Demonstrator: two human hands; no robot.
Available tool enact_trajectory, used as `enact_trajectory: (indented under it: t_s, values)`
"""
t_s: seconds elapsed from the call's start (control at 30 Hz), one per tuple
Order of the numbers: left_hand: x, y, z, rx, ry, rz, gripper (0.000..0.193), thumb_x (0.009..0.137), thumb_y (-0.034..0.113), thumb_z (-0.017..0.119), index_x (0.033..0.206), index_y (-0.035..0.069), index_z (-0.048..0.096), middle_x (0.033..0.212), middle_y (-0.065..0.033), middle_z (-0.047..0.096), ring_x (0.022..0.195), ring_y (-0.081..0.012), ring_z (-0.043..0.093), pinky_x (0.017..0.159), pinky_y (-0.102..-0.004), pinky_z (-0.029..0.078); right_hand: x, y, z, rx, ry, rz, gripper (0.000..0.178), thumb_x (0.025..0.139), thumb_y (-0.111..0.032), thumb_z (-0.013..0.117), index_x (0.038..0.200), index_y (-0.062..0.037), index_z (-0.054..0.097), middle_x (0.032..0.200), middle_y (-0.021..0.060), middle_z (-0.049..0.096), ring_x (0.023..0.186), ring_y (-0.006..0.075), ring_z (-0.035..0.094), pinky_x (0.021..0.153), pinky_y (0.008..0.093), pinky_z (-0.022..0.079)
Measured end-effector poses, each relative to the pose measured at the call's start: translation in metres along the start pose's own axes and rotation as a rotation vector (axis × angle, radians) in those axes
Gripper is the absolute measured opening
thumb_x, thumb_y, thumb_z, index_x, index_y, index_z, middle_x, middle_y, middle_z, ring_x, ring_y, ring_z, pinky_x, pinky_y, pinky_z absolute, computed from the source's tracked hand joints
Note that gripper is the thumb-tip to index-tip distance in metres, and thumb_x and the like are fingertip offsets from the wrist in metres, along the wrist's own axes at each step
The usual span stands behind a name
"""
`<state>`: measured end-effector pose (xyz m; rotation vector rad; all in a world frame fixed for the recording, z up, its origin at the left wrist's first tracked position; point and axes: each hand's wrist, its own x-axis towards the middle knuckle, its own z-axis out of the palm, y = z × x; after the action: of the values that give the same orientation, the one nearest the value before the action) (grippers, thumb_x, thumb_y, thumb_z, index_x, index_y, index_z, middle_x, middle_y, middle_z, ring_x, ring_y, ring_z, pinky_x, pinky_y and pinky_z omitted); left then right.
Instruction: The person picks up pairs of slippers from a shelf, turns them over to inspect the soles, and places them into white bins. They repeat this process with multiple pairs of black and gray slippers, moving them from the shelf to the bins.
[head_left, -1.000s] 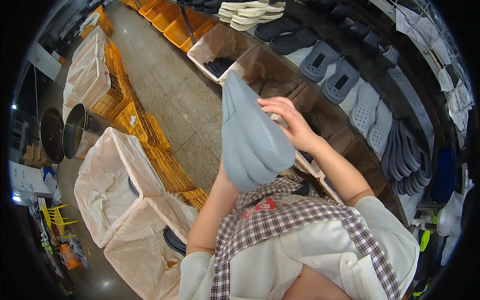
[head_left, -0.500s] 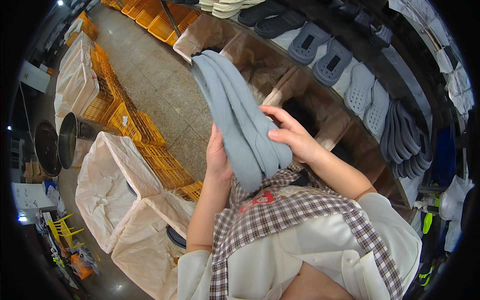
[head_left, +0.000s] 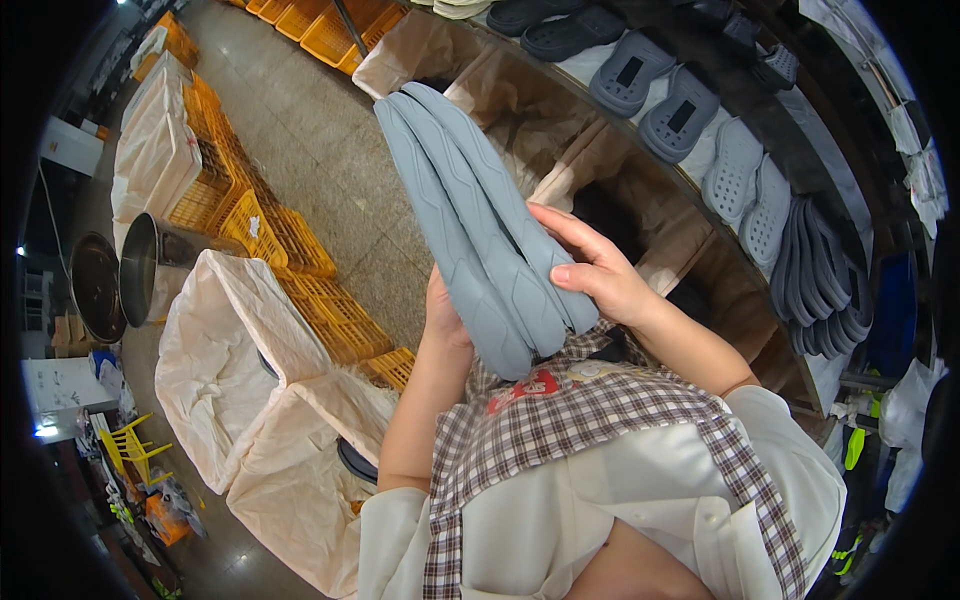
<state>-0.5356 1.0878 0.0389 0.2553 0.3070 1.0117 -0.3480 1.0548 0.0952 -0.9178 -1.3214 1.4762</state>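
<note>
A stack of blue-grey foam shoe soles (head_left: 462,215) is held up in front of my apron, its sides marked with a zigzag pattern. My left hand (head_left: 447,312) is closed on the stack's left side near the lower end, its fingers mostly hidden behind it. From the right, my right hand (head_left: 592,268) grips the same end, with the thumb on the near side and the fingers along the edge. The soles lie pressed together lengthwise, with narrow gaps between them.
To the right, a shelf carries grey clogs (head_left: 680,115), pale perforated clog uppers (head_left: 733,170) and stacked dark soles (head_left: 815,275). Cloth-lined bins (head_left: 225,375) stand at my left, beside yellow crates (head_left: 340,315). A metal drum (head_left: 150,270) stands beyond them. Lined compartments (head_left: 520,135) sit below the shelf.
The stack of soles has turned slightly in my hands, and its patterned sides now show more plainly. Both hands have shifted a little to the right, keeping hold of it.
</note>
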Motion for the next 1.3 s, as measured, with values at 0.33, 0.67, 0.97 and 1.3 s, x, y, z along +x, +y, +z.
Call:
enact_trajectory:
  t_s: [0.33,0.67,0.97,1.3]
  values:
    - [0.001,0.001,-0.003,0.011,-0.007,-0.017,0.042,0.096,0.022,0.046,0.128,-0.004,0.041,0.119,-0.0189,0.056,0.102,-0.0275,0.062,0.085,-0.04,0.055,0.001,0.005,0.002,0.034,0.01,-0.007,0.062,0.086,-0.02,0.058,0.14,-0.0008,0.035,0.144,0.014,0.033,0.135,0.0233,0.029,0.11,0.0349,0.022]
    - [0.004,0.006,0.008,0.057,-0.042,-0.025,0.041,0.096,0.026,0.045,0.125,-0.003,0.047,0.118,-0.0166,0.057,0.103,-0.0253,0.061,0.085,-0.0386,0.054,-0.002,0.011,0.005,0.049,-0.04,-0.05,0.069,0.078,-0.014,0.058,0.14,-0.0018,0.032,0.148,0.0132,0.027,0.132,0.0241,0.031,0.109,0.0369,0.024]
    - [0.008,0.01,0.013,0.104,-0.114,-0.044,0.043,0.095,0.027,0.047,0.126,-0.003,0.047,0.118,-0.0149,0.057,0.103,-0.0235,0.06,0.088,-0.0371,0.051,-0.003,0.015,0.009,0.097,-0.056,-0.069,0.073,0.07,-0.009,0.057,0.139,-0.0046,0.031,0.146,0.0096,0.027,0.133,0.0237,0.028,0.109,0.0389,0.024]
    - [0.004,0.004,0.02,0.725,0.172,0.211,0.077,0.086,0.003,0.058,0.146,0.012,0.011,0.135,-0.0198,0.036,0.12,-0.029,0.042,0.098,-0.042,0.04,0.007,0.024,0.02,-0.269,0.125,0.053,0.116,0.077,-0.034,0.074,0.141,0.006,-0.014,0.148,0.0281,0.008,0.139,0.0359,0.012,0.112,0.0372,0.016]
